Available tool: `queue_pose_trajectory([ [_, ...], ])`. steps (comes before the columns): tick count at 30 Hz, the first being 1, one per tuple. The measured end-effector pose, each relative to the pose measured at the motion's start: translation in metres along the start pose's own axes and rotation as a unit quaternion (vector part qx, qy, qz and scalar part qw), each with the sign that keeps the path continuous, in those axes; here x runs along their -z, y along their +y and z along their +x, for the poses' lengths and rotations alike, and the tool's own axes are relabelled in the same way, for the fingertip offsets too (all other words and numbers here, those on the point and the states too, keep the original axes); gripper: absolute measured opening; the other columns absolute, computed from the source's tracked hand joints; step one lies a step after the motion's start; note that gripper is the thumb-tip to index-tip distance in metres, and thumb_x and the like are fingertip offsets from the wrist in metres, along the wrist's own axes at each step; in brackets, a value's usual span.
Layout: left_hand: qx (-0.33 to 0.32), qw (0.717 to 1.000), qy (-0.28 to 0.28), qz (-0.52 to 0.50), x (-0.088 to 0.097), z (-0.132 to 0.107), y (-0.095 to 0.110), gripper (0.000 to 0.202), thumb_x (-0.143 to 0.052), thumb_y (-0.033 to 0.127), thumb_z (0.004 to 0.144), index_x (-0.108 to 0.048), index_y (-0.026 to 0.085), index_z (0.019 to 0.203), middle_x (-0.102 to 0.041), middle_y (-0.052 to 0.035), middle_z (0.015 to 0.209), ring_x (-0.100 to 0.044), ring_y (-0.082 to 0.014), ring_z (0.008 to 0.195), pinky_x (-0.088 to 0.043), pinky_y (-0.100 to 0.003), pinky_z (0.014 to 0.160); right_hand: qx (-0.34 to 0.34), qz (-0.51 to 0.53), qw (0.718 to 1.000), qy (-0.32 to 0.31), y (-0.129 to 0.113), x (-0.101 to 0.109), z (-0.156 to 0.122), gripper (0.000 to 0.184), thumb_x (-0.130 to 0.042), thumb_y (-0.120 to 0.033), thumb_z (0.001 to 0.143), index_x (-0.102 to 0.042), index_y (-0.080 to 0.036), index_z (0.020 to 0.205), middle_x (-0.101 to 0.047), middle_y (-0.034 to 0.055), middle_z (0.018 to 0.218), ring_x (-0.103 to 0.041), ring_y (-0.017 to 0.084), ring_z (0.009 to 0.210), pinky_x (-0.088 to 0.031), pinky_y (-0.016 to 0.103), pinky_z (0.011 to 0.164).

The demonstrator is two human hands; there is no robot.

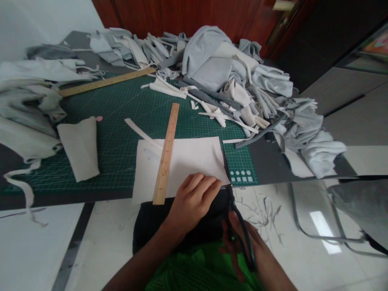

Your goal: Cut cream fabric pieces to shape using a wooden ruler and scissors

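A pale, roughly rectangular piece of cloth (197,155) lies on the green cutting mat (118,161), its near edge reaching past the table edge. My left hand (194,198) is closed on its near right part, fingers bent together. In my right hand (242,238) is a pair of black scissors (247,238), the handles in my grip. Their blades point away from me along the cloth's right edge; how far they are parted is hard to see. A wooden ruler (166,157) lies across the cloth, left of my left hand. One narrow pale strip (142,132) touches the cloth's far left part.
Grey and white cloth scraps (212,68) are heaped along the back and right of the table. More cloth (27,109) is piled at left, near a longer ruler (106,82) and a separate pale piece (80,149). A chair (360,206) stands at right; offcuts (266,214) litter the floor.
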State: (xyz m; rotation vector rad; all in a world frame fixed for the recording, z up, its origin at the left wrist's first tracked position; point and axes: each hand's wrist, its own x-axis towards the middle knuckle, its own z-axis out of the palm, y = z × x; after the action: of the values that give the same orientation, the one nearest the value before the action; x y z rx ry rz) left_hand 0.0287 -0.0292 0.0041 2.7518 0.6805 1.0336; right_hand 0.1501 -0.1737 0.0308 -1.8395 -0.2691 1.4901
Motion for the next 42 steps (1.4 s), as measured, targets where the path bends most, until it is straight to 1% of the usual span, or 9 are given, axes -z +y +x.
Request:
queue_pose_trajectory([
  [4, -0.006, 1.0, 0.003, 0.007, -0.001, -0.001, 0.0, 0.023, -0.048, 0.014, 0.104, -0.069, 0.013, 0.112, -0.073, -0.0052, 0.1, -0.059, -0.0197, 0.089, -0.051, -0.034, 0.082, -0.008, -0.002, 1.0, 0.002, 0.0, 0.0, 0.0, 0.074, -0.059, -0.088, 0.077, -0.066, -0.016, 0.093, -0.059, -0.0036, 0.065, -0.054, 0.012, 0.046, -0.058, 0.031, 0.061],
  [8, -0.002, 1.0, -0.003, 0.006, -0.002, -0.003, 0.0, 0.023, -0.048, 0.015, 0.105, -0.07, 0.014, 0.111, -0.073, -0.0058, 0.101, -0.06, -0.0193, 0.089, -0.051, -0.034, 0.084, -0.006, -0.004, 1.0, 0.022, 0.006, -0.001, 0.002, 0.075, -0.058, -0.088, 0.077, -0.066, -0.016, 0.097, -0.06, -0.0022, 0.068, -0.06, 0.014, 0.051, -0.056, 0.029, 0.056],
  [10, -0.003, 1.0, -0.002, 0.003, -0.003, -0.004, 0.0, 0.023, -0.048, 0.015, 0.105, -0.069, 0.014, 0.112, -0.074, -0.006, 0.102, -0.06, -0.0193, 0.091, -0.051, -0.034, 0.085, -0.017, -0.011, 0.999, 0.032, 0.007, -0.001, 0.001, 0.077, -0.059, -0.089, 0.075, -0.066, -0.016, 0.099, -0.063, -0.0004, 0.072, -0.062, 0.016, 0.054, -0.053, 0.028, 0.049],
  [14, -0.014, 1.0, -0.002, -0.006, -0.004, -0.006, -0.003, 0.022, -0.048, 0.015, 0.105, -0.069, 0.013, 0.113, -0.074, -0.0061, 0.103, -0.06, -0.019, 0.092, -0.051, -0.034, 0.085, -0.045, -0.034, 0.998, 0.02, 0.007, -0.001, 0.001, 0.08, -0.052, -0.091, 0.077, -0.064, -0.017, 0.104, -0.063, -0.0004, 0.069, -0.056, 0.014, 0.045, -0.045, 0.026, 0.04],
  [19, -0.021, 1.0, -0.002, -0.004, -0.003, -0.005, -0.005, 0.022, -0.048, 0.016, 0.105, -0.068, 0.013, 0.112, -0.074, -0.0053, 0.1, -0.059, -0.019, 0.089, -0.051, -0.034, 0.083, -0.046, -0.072, 0.996, 0.0, 0.005, 0.007, 0.004, 0.078, -0.052, -0.089, 0.079, -0.067, -0.019, 0.111, -0.066, 0.0015, 0.073, -0.054, 0.014, 0.046, -0.049, 0.03, 0.047],
  [26, -0.027, 1.0, 0.003, 0.0, -0.004, -0.005, -0.006, 0.019, -0.052, 0.017, 0.104, -0.069, 0.013, 0.111, -0.074, -0.0048, 0.1, -0.06, -0.0189, 0.089, -0.05, -0.034, 0.084, -0.035, -0.075, 0.997, -0.007, 0.007, 0.015, 0.008, 0.071, -0.065, -0.085, 0.074, -0.07, -0.022, 0.106, -0.066, 0.0032, 0.07, -0.057, 0.018, 0.052, -0.047, 0.03, 0.045],
  [31, -0.024, 1.0, 0.002, 0.0, -0.003, -0.005, -0.005, 0.019, -0.051, 0.015, 0.104, -0.069, 0.012, 0.111, -0.074, -0.0046, 0.101, -0.059, -0.0191, 0.09, -0.049, -0.034, 0.085, -0.032, -0.079, 0.996, -0.013, 0.009, 0.012, 0.006, 0.073, -0.058, -0.087, 0.076, -0.069, -0.02, 0.102, -0.064, 0.0035, 0.069, -0.06, 0.02, 0.057, -0.049, 0.03, 0.048],
  [37, -0.024, 1.0, -0.009, 0.005, -0.004, -0.005, -0.005, 0.018, -0.053, 0.017, 0.103, -0.069, 0.014, 0.111, -0.074, -0.0052, 0.103, -0.059, -0.0189, 0.092, -0.05, -0.034, 0.085, 0.057, -0.117, 0.992, 0.007, 0.012, 0.019, 0.003, 0.076, -0.079, -0.081, 0.06, -0.071, -0.025, 0.11, -0.072, 0.0069, 0.096, -0.063, 0.021, 0.066, -0.057, 0.036, 0.059],
  [42, -0.024, 1.0, -0.011, 0.002, -0.006, -0.005, -0.005, 0.02, -0.051, 0.017, 0.104, -0.068, 0.013, 0.112, -0.073, -0.0055, 0.102, -0.059, -0.0191, 0.091, -0.049, -0.035, 0.086, 0.069, -0.122, 0.99, -0.031, 0.01, 0.015, 0.003, 0.064, -0.076, -0.081, 0.064, -0.069, -0.021, 0.084, -0.061, 0.0018, 0.067, -0.055, 0.018, 0.057, -0.052, 0.031, 0.053],
])
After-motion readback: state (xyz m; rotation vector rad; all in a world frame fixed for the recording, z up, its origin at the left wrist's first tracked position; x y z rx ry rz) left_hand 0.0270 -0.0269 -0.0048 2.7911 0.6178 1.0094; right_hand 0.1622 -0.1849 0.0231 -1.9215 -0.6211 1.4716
